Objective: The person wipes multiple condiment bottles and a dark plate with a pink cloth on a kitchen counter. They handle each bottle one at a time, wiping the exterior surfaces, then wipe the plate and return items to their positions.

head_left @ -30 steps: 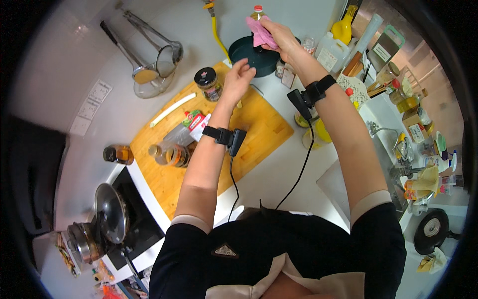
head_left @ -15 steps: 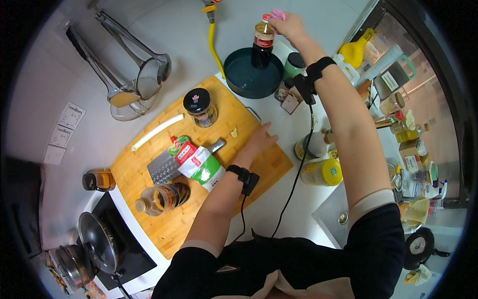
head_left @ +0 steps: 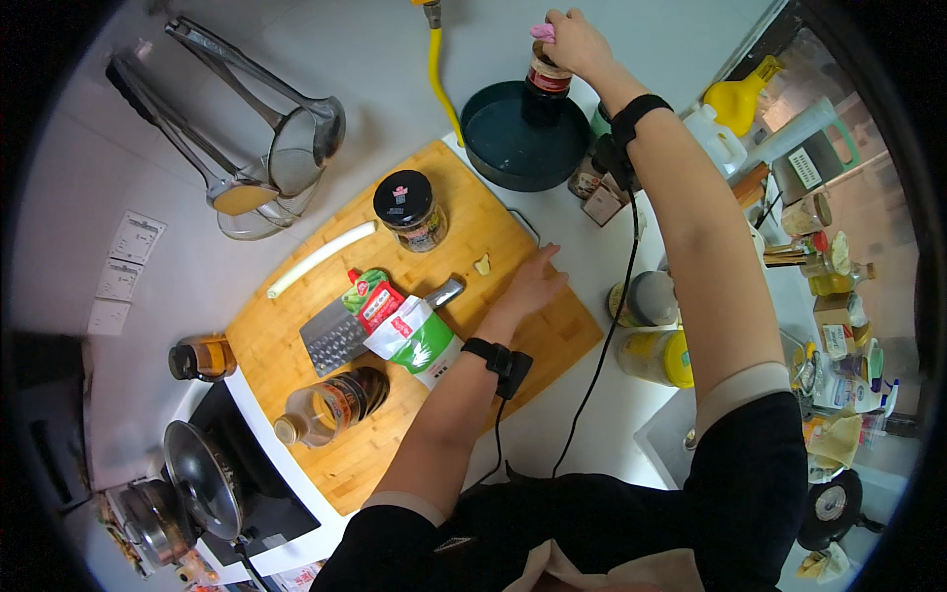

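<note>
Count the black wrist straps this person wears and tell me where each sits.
2. The left strap sits just behind the left hand; the right strap sits just behind the right hand, which holds the pink cloth. None seems hidden.

Dark bottle (head_left: 547,79): a red-and-pale label is wrapping its side, its lettering blurring.
Black-lidded jar (head_left: 410,211): the lid is bearing a pinkish emblem over small pale print.
Red-and-green pouch (head_left: 377,304): white characters are crossing its red part.
White-and-green bag (head_left: 418,340): a red patch is showing pale script.
Left wall panels (head_left: 136,237): fine dark markings are showing, too small to read.
</note>
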### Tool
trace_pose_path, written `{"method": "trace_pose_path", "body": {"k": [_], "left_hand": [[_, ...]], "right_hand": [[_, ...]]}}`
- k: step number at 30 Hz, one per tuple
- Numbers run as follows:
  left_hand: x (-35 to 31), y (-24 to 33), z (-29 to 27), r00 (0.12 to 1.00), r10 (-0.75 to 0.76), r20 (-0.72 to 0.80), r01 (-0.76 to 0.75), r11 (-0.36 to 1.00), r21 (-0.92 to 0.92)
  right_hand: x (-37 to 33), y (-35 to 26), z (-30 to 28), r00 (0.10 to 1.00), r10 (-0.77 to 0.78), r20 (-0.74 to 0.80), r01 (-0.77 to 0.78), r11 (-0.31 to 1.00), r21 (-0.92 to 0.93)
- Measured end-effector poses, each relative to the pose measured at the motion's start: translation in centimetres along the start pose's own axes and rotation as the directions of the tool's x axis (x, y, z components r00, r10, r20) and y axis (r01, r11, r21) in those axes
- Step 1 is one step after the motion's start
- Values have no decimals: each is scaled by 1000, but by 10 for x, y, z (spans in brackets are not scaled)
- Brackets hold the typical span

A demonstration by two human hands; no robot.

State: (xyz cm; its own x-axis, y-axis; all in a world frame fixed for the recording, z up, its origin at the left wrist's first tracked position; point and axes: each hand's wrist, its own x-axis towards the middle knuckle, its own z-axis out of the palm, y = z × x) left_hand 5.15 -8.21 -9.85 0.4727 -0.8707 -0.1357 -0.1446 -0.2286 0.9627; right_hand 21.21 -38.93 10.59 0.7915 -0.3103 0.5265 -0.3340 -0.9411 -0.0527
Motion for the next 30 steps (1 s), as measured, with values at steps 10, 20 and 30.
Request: {"method": "trace_pose_path", "body": {"k": [10, 20, 30], "left_hand": [[-2, 0, 0, 999, 37, -26, -36, 999, 35], [-4, -10, 12, 961, 135, -243, -129, 991, 41], [-56, 61, -36, 771, 48, -635, -406, 805, -433]], "right_hand": [[-51, -18, -53, 999, -32, 5, 31, 986, 165], [-69, -48, -147, 984, -180, -11, 179, 963, 201], [-176, -128, -289, 984, -144, 107, 81, 887, 455]]}}
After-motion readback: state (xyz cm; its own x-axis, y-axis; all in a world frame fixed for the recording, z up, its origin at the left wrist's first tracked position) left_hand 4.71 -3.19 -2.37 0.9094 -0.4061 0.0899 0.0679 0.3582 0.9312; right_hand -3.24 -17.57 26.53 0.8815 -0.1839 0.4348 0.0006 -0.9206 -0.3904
